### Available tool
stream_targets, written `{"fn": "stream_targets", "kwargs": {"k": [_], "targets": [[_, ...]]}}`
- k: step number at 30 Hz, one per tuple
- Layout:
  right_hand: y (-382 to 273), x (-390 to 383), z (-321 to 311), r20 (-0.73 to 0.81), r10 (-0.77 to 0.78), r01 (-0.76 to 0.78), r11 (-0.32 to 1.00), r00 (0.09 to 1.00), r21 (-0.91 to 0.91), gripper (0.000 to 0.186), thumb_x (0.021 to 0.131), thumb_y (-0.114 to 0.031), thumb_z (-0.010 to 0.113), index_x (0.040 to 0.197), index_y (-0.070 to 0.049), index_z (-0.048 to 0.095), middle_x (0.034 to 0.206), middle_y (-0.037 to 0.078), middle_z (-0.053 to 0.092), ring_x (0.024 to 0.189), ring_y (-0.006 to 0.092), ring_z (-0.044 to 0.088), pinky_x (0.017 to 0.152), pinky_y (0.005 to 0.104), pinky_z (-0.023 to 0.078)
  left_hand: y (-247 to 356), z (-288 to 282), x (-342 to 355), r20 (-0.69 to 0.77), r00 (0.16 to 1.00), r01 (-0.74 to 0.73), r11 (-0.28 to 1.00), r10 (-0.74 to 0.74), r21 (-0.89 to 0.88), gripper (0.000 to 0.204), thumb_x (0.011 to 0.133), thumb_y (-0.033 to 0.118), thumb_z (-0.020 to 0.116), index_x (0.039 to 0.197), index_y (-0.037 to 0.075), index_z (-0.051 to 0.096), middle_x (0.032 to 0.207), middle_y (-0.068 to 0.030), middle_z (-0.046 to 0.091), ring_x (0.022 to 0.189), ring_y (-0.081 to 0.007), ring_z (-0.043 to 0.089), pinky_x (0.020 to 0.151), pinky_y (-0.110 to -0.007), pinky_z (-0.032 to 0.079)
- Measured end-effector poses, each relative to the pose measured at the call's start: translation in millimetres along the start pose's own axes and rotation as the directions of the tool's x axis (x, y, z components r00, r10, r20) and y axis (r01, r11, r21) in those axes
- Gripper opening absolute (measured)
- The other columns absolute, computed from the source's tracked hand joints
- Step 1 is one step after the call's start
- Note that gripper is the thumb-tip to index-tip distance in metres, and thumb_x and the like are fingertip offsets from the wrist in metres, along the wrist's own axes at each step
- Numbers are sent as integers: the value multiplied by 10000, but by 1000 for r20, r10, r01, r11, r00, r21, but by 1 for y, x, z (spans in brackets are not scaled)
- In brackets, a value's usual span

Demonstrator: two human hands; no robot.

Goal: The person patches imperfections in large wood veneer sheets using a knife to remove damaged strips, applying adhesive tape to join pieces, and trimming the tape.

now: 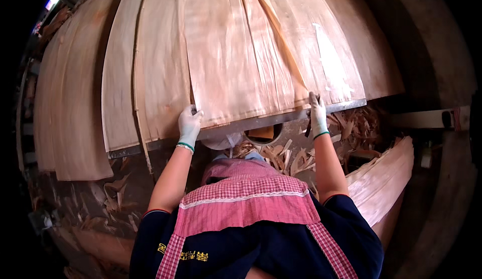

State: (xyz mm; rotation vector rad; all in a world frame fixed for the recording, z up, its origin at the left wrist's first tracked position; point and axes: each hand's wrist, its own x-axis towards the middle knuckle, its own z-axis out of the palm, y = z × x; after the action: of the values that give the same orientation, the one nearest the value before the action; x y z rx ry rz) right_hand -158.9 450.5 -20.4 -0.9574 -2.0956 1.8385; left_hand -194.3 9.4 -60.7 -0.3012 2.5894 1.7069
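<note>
Thin pale wood veneer sheets [241, 48] lie overlapped on a work table with a dark metal front edge [261, 122]. My left hand [189, 124], in a white glove, grips the near edge of one veneer sheet at its left corner. At the same sheet's right corner, my gloved right hand [317, 113] pinches the near edge where a narrow strip [281, 43] runs diagonally across it. Both arms reach forward over my red checked apron [246, 198].
Veneer scraps and offcuts [296, 156] litter the floor under the table edge. A stack of veneer sheets [381, 178] stands at my right. More sheets [70, 103] lie at the left. A dark beam [427, 118] runs at the right.
</note>
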Motion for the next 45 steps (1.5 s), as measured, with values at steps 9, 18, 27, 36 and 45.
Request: {"fn": "stream_targets", "kwargs": {"k": [9, 18, 27, 36, 45], "targets": [[54, 21, -3, 7, -132, 125, 923, 991, -363, 196, 797, -40, 671, 977, 14, 616, 813, 32, 642, 727, 123, 563, 681, 267, 463, 22, 3, -7, -47, 998, -25, 975, 37, 223, 184, 790, 98, 663, 943, 0, 630, 788, -145, 684, 721, -269, 671, 693, -370, 517], [53, 13, -26, -80, -199, 124, 829, 977, -545, 468, 777, -119, 677, 1185, 47, 517, 1031, 145, 635, 891, 247, 591, 822, 358, 489, 18, -48, -33, -251, 963, -32, 968, 96, 249, 430, 837, 257, 717, 1158, 20, 558, 985, -195, 643, 913, -340, 632, 803, -427, 498], [106, -75, -85, -99, 163, -182, 955, 982, -236, 492, 976, -469, 490, 960, 4, 625, 786, 67, 603, 686, 194, 566, 619, 345, 459, -53, -184, -123, -63, 846, 511, 839, -529, -186, 199, 890, 160, 626, 807, 72, 468, 586, -3, 480, 408, -98, 474, 363, -286, 420], [139, -120, -49, -14, 104, -97, 860, 994, -501, 471, 942, -434, 551, 819, 13, 634, 655, 123, 617, 622, 238, 594, 618, 378, 463, 49, -92, -70, 90, 944, 329, 891, -318, -313, 232, 921, 241, 603, 802, 84, 480, 561, -1, 461, 391, -112, 447, 343, -285, 411], [130, -197, -45, -53, 125, -136, 894, 991, -426, 472, 963, -453, 506, 818, -15, 601, 640, 105, 566, 534, 235, 534, 508, 399, 433, 97, 10, 103, 235, 962, 242, 839, -141, -487, 199, 915, 227, 598, 779, 95, 537, 562, 23, 470, 404, -106, 445, 349, -296, 403]]}}
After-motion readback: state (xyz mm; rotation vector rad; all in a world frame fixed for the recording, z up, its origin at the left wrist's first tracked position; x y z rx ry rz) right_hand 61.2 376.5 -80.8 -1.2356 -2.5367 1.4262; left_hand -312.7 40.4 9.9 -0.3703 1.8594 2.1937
